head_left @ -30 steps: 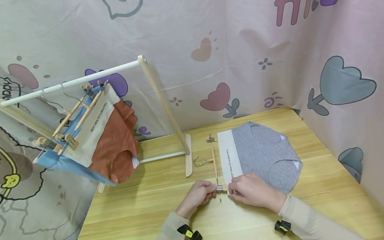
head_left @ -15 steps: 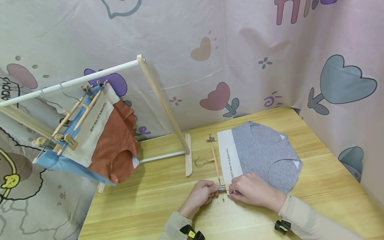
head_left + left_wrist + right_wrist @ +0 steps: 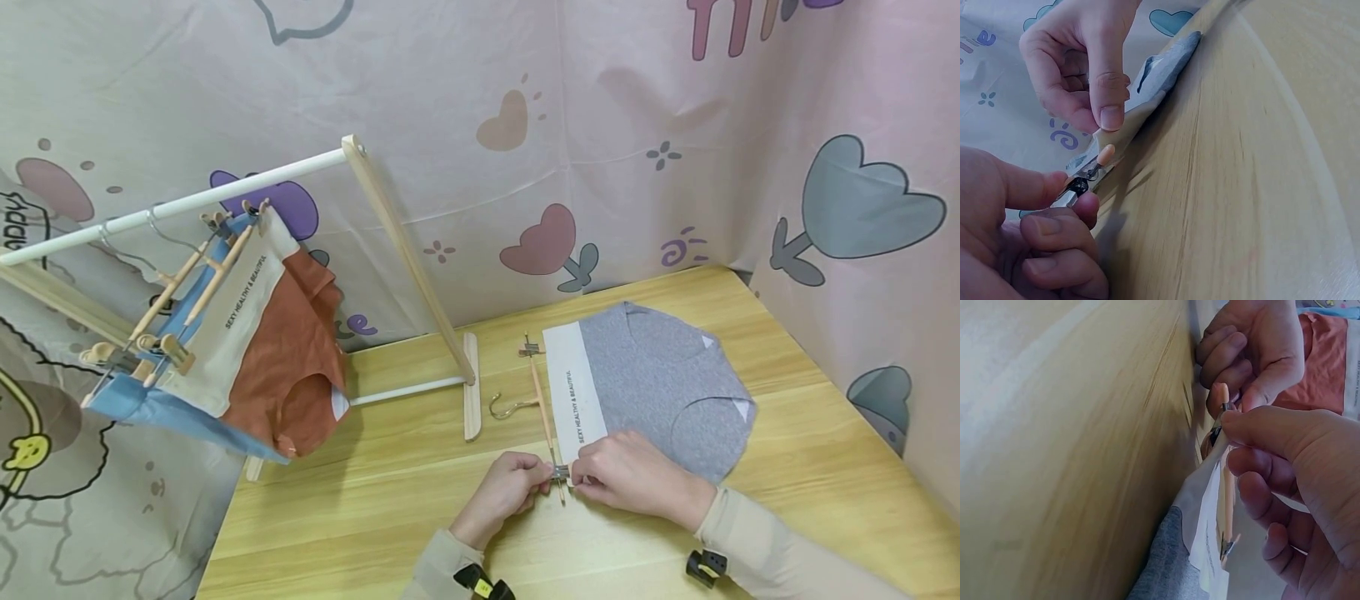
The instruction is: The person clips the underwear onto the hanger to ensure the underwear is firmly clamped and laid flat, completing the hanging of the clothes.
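Observation:
Grey briefs [image 3: 660,367] with a white printed waistband [image 3: 567,358] lie flat on the table. Alongside the waistband is a wooden clip hanger [image 3: 542,400] with a metal hook. My left hand [image 3: 510,485] pinches the hanger's near clip [image 3: 1080,183] between thumb and forefinger. The near waistband corner is pinched by my right hand [image 3: 633,475], its other fingers curled. In the left wrist view the clip sits right at that corner, just below the right thumb. The far clip [image 3: 530,348] stays at the hanger's other end, beside the waistband.
A wooden rack with a white rail [image 3: 247,181] stands at the left. From it hang rust-coloured briefs [image 3: 281,358] and a blue garment [image 3: 187,421] on clip hangers. The rack's foot [image 3: 471,400] is near the hanger hook. A patterned curtain [image 3: 450,75] backs the table [image 3: 360,517].
My left hand has shifted right with the clip, swinging the hanger's near end up to the waistband corner. My right hand and the briefs have stayed in place.

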Demonstrator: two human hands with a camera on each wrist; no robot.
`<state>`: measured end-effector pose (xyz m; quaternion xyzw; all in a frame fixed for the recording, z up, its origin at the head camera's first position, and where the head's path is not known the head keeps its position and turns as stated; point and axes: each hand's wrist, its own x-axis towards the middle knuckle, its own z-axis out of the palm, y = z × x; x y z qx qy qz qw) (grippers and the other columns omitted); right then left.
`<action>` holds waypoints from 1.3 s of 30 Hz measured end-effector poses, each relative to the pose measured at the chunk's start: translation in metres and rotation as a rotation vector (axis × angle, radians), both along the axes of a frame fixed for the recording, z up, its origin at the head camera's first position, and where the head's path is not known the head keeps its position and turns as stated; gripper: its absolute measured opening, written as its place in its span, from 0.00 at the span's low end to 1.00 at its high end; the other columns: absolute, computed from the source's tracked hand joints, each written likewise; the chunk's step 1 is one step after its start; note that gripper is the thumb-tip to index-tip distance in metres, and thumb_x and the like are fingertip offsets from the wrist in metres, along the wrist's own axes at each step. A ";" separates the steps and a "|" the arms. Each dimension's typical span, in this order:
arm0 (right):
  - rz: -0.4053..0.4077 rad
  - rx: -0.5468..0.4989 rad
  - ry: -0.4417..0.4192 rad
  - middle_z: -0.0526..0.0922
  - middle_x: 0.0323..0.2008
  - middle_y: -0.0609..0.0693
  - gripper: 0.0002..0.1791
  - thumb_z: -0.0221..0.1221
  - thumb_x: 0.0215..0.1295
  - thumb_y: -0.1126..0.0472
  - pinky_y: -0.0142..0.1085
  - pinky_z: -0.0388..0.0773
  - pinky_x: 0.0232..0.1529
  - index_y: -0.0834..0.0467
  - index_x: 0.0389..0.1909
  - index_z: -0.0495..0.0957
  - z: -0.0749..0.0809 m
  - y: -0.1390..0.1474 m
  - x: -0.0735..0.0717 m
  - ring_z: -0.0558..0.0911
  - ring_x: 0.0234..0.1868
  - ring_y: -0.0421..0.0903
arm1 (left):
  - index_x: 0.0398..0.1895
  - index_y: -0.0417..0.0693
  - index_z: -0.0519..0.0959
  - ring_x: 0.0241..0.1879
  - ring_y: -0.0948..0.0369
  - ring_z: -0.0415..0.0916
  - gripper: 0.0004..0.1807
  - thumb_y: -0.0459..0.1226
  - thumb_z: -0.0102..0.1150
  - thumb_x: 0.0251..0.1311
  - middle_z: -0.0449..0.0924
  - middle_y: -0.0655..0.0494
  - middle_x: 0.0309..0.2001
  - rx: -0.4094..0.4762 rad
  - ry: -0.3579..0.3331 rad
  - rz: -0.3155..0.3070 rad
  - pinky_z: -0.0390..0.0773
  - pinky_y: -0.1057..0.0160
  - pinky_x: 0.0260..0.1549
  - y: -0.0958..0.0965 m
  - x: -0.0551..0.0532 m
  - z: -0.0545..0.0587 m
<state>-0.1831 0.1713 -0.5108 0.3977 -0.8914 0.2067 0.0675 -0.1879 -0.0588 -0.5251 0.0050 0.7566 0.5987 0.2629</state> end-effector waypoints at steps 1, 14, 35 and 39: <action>0.001 0.000 0.004 0.81 0.23 0.32 0.07 0.75 0.62 0.55 0.22 0.67 0.26 0.44 0.28 0.87 0.000 0.000 0.000 0.66 0.22 0.24 | 0.33 0.20 0.78 0.12 0.69 0.52 0.21 0.37 0.61 0.73 0.74 0.58 0.21 -0.002 0.000 -0.004 0.52 0.73 0.11 0.000 0.000 0.000; 0.015 0.007 0.036 0.82 0.24 0.31 0.06 0.76 0.60 0.55 0.27 0.72 0.30 0.42 0.29 0.87 -0.003 0.000 -0.002 0.67 0.23 0.23 | 0.18 0.44 0.78 0.06 0.66 0.60 0.23 0.46 0.62 0.71 0.62 0.64 0.06 -0.324 0.170 -0.154 0.58 0.67 0.12 0.005 -0.002 0.011; -0.149 -0.047 -0.263 0.80 0.23 0.37 0.02 0.68 0.71 0.59 0.29 0.73 0.27 0.52 0.37 0.89 0.012 0.013 -0.112 0.72 0.23 0.33 | 0.29 0.50 0.80 0.16 0.66 0.69 0.14 0.44 0.64 0.76 0.78 0.60 0.20 -0.495 0.506 -0.150 0.68 0.70 0.14 -0.018 -0.065 0.039; -0.242 -0.002 -0.251 0.78 0.22 0.42 0.02 0.67 0.72 0.60 0.33 0.71 0.28 0.54 0.40 0.88 0.008 0.010 -0.146 0.73 0.24 0.38 | 0.32 0.47 0.80 0.17 0.66 0.67 0.12 0.41 0.63 0.75 0.74 0.61 0.20 -0.558 0.564 -0.091 0.68 0.68 0.18 -0.011 -0.102 0.047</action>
